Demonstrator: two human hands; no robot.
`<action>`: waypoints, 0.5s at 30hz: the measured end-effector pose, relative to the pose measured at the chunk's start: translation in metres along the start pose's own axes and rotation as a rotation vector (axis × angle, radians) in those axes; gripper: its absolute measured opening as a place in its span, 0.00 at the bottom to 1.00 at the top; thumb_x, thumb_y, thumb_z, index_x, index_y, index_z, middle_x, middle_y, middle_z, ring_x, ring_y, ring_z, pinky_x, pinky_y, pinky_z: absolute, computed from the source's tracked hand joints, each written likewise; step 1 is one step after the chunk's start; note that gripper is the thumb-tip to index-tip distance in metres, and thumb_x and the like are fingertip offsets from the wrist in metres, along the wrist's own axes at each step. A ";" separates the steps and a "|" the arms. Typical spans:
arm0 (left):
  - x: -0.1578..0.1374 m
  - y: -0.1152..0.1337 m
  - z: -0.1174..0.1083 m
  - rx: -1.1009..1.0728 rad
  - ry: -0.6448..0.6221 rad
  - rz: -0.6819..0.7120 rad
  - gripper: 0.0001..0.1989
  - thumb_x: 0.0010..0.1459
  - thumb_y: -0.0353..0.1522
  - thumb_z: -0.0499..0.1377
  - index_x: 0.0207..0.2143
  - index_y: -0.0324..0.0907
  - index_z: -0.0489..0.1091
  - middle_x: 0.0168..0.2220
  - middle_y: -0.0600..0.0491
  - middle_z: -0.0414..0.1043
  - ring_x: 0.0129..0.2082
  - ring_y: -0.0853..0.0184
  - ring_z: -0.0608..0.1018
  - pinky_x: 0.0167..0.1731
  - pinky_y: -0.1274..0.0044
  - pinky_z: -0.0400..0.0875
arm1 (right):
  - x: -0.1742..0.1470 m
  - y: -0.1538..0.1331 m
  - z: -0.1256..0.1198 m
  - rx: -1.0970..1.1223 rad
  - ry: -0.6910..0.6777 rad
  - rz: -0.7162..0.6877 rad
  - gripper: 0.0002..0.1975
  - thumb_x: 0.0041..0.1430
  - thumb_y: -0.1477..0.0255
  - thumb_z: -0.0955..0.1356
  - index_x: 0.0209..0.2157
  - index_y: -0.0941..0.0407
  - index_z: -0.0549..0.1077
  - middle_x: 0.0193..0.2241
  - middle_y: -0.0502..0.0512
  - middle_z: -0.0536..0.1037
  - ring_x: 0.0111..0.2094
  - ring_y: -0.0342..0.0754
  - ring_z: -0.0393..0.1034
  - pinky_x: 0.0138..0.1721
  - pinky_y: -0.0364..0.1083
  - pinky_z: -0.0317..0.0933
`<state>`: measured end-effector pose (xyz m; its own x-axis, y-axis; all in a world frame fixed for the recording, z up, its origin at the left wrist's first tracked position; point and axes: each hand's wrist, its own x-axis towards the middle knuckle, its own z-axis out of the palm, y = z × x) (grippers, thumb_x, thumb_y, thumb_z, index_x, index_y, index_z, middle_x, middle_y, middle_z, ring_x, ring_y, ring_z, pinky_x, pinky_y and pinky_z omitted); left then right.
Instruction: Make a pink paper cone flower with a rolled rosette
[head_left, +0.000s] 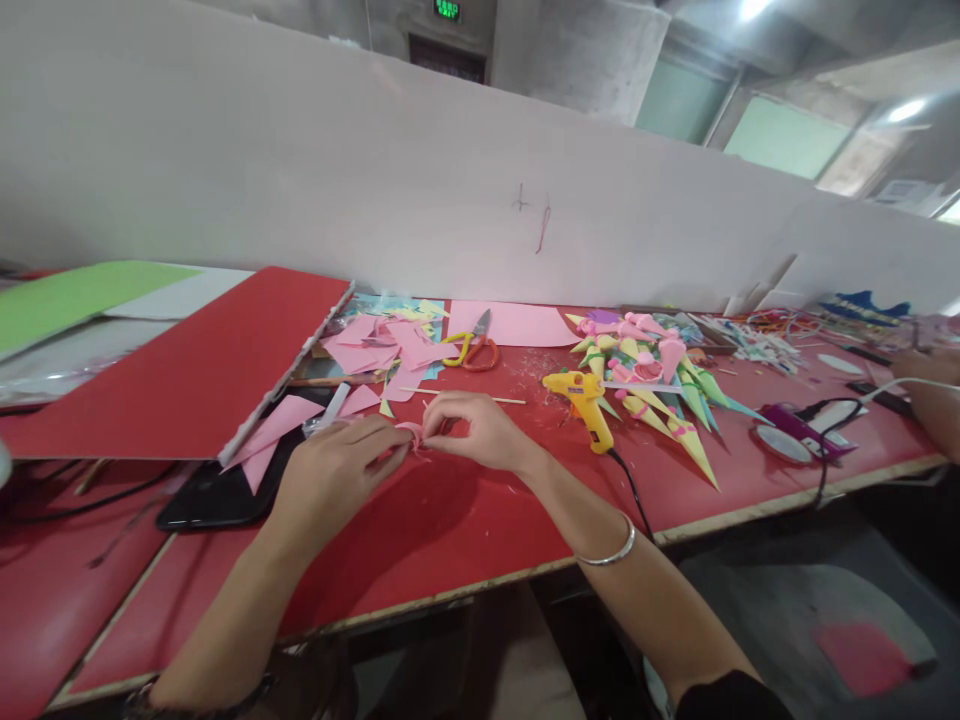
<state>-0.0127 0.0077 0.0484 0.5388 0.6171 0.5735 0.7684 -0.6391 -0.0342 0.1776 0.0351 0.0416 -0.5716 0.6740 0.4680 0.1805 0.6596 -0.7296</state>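
Observation:
Between my two hands, just above the red table [480, 520], is a small curled strip of pink paper [411, 432]. My left hand [341, 460] pinches its left side with thumb and fingers. From the right, my right hand [476, 430] pinches the other side with fingertips pressed together. A thin wooden stick [495, 400] lies just behind my right hand. Beyond it rest scissors [476, 345] with yellow and red handles. To the right lies a yellow glue gun [589, 405], its cord trailing toward the table's front edge.
Pink paper scraps [375, 345] pile up behind my hands. Several yellow, green and pink paper cones [649, 370] lie beyond the glue gun. A large red sheet [202, 370] and a black tray-like object [217, 495] are at left. A person's arm [934, 395] shows at far right.

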 end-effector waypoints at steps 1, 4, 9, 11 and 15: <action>0.000 0.000 0.000 0.000 -0.001 -0.005 0.17 0.60 0.35 0.44 0.29 0.44 0.71 0.26 0.53 0.74 0.26 0.69 0.74 0.27 0.78 0.64 | 0.000 0.000 0.000 0.000 0.002 0.000 0.07 0.54 0.70 0.67 0.25 0.57 0.70 0.29 0.52 0.71 0.33 0.43 0.66 0.38 0.43 0.60; 0.000 0.000 0.000 -0.007 0.001 -0.013 0.17 0.60 0.35 0.45 0.29 0.44 0.71 0.26 0.53 0.74 0.25 0.69 0.73 0.27 0.79 0.64 | 0.000 0.001 0.001 0.004 0.011 0.000 0.06 0.53 0.71 0.67 0.25 0.57 0.70 0.29 0.52 0.71 0.32 0.43 0.66 0.37 0.42 0.60; -0.001 0.001 0.000 -0.036 -0.003 -0.027 0.17 0.60 0.35 0.45 0.28 0.43 0.71 0.26 0.53 0.74 0.25 0.70 0.73 0.26 0.79 0.63 | 0.000 0.001 0.001 0.003 0.013 0.000 0.06 0.54 0.71 0.66 0.25 0.58 0.69 0.29 0.51 0.71 0.32 0.42 0.66 0.36 0.41 0.60; -0.001 0.000 0.000 -0.055 0.001 -0.035 0.16 0.60 0.36 0.46 0.28 0.43 0.71 0.26 0.54 0.74 0.25 0.70 0.72 0.26 0.79 0.63 | 0.000 0.001 0.001 0.004 0.015 -0.009 0.07 0.54 0.71 0.66 0.24 0.58 0.69 0.29 0.51 0.71 0.32 0.42 0.66 0.36 0.42 0.60; -0.001 0.001 -0.001 -0.098 -0.001 -0.053 0.15 0.59 0.36 0.47 0.27 0.42 0.71 0.26 0.54 0.74 0.25 0.71 0.72 0.26 0.80 0.62 | 0.000 0.000 0.001 0.017 0.005 -0.003 0.07 0.54 0.71 0.66 0.25 0.58 0.69 0.28 0.51 0.71 0.32 0.42 0.66 0.36 0.42 0.60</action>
<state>-0.0130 0.0064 0.0484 0.4988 0.6515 0.5716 0.7585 -0.6473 0.0759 0.1766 0.0343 0.0407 -0.5679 0.6736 0.4731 0.1648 0.6562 -0.7364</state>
